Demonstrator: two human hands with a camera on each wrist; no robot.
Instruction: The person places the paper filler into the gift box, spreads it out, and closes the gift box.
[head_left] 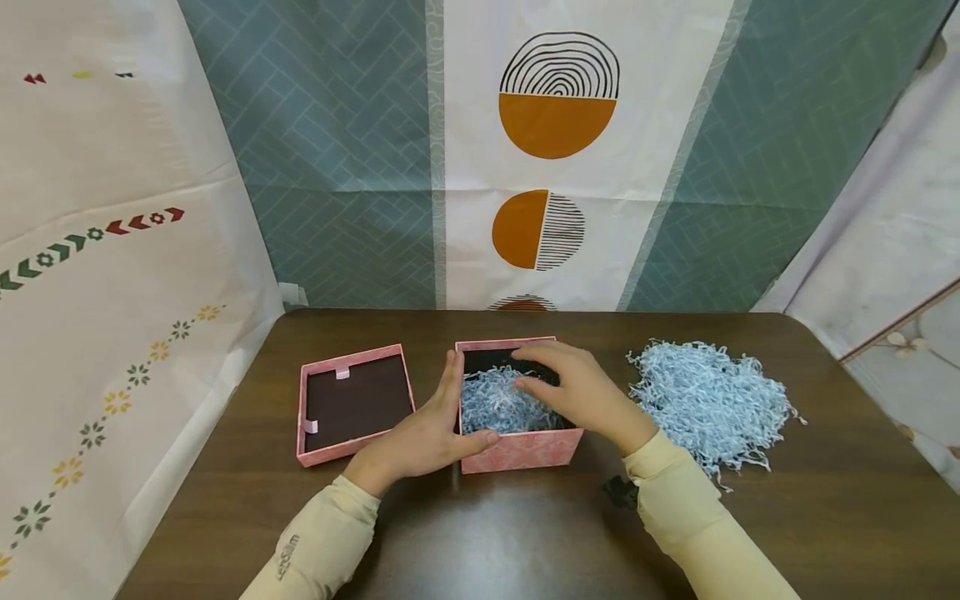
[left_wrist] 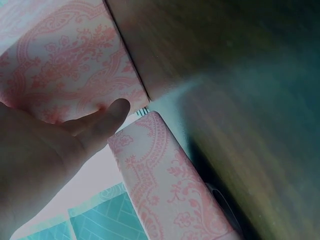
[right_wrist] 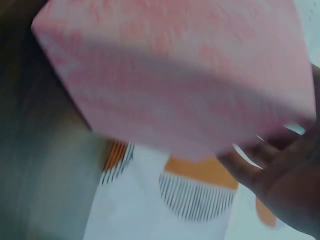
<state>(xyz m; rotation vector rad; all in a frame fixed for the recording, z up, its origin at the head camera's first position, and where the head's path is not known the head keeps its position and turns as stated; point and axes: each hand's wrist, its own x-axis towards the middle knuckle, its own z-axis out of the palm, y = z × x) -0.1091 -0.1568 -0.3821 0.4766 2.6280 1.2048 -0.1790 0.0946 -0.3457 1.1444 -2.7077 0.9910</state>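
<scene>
A pink patterned box [head_left: 517, 451] stands on the table with a dark inside, and pale blue shredded paper [head_left: 501, 402] lies in it. My left hand [head_left: 422, 433] is at the box's left side, its fingers straight along the wall and the thumb reaching across the front rim. In the left wrist view the patterned wall [left_wrist: 75, 60] is close to that thumb. Over the box's right part is my right hand [head_left: 573, 387], its fingers spread and slightly bent above the paper, with nothing seen in its grasp. The right wrist view shows the box's outside [right_wrist: 175, 90] beside that hand.
Left of the box lies a pink lid [head_left: 356, 444], dark inside up, with two small light tabs. A loose heap of blue shredded paper [head_left: 708, 404] is on the right of the brown table [head_left: 510, 533]. Patterned cloth [head_left: 360, 167] hangs behind the table.
</scene>
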